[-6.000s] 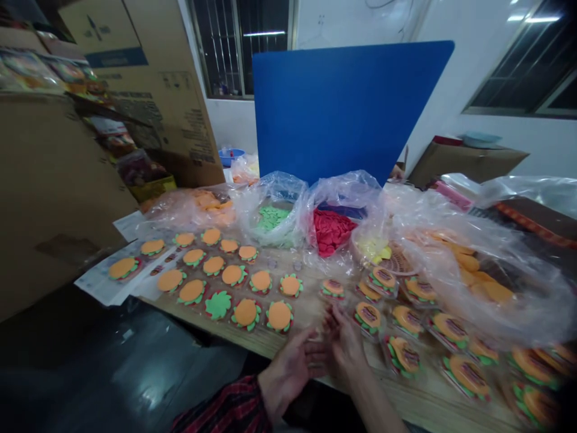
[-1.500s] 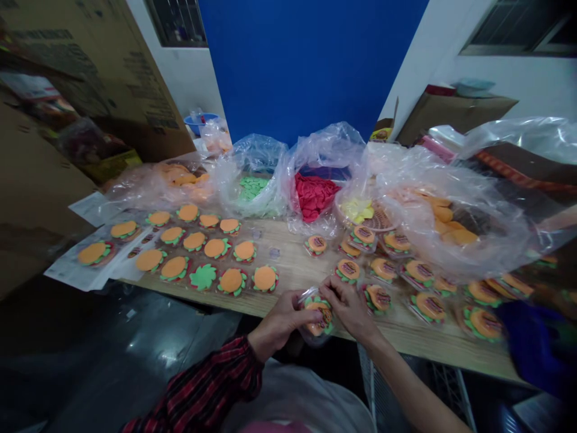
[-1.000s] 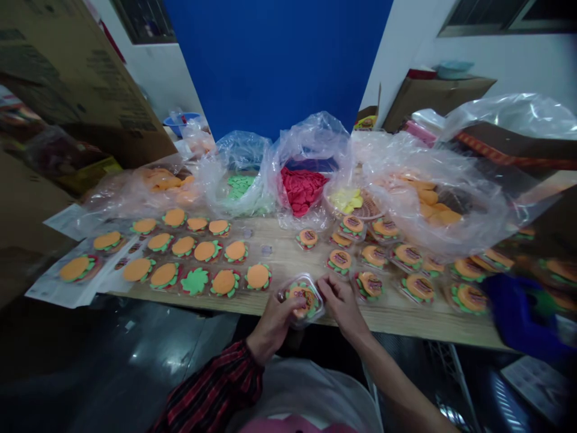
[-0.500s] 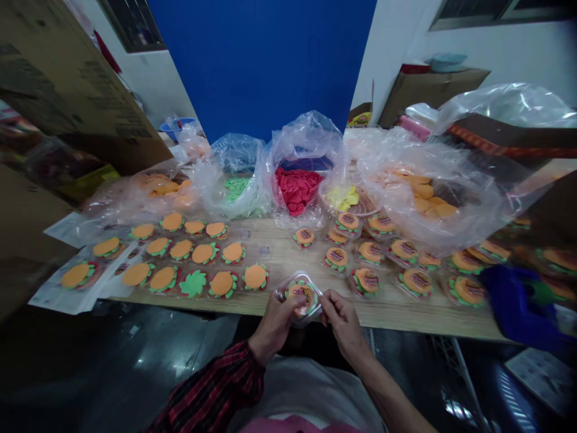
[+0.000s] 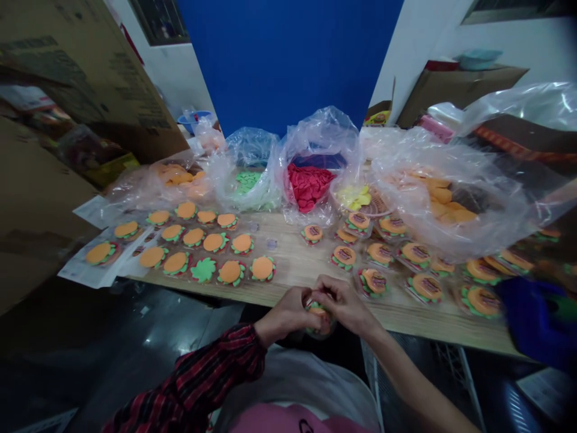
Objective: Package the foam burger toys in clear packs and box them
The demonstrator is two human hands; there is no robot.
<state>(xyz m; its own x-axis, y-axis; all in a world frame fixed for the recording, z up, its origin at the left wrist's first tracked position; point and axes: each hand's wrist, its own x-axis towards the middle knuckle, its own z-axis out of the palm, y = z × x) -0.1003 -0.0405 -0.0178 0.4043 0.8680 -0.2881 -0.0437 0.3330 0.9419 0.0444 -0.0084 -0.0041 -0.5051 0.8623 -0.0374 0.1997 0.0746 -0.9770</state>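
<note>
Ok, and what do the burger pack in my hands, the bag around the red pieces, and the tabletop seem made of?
Burger pack: mostly covered; the see-through rim suggests plastic, probably glossy. Bag: thin, glossy plastic film, see-through and crinkled with highlights. Tabletop: wood or wood-look laminate, fairly matte, judging by its pale, streaked grain.

the sleeve [image 5: 202, 370] is red-and-black plaid, the garment [image 5: 274, 419] pink.

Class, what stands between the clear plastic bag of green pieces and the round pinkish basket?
A clear plastic bag holding red pieces, in the head view.
</note>
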